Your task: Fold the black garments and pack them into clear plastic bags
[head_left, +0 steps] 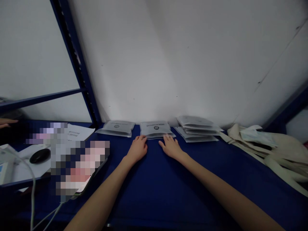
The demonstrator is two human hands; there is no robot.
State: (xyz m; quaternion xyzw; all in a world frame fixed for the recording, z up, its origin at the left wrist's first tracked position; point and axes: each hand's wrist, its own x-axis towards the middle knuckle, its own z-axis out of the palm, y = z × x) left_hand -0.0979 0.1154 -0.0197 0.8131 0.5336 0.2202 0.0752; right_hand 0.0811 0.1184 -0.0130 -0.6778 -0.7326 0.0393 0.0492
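Against the wall, in the middle of the blue table (154, 186), lies a frosted plastic pouch (155, 128) with dark printing and a round logo. My left hand (139, 148) is at its near left corner, fingers loosely curled and apart. At the near right edge rests my right hand (171, 147), fingers spread, fingertips on or beside the pouch. Neither hand grips anything visible. A similar pouch (116, 127) lies further left, and a stack of pouches (198, 128) is to the right.
A beige cloth bundle (284, 147) with a small packet on it covers the right side. At left are printed papers (79, 131), a black computer mouse (40, 156), a white cable (33, 192) and a pixelated device. Another person's hand (7, 122) shows at far left.
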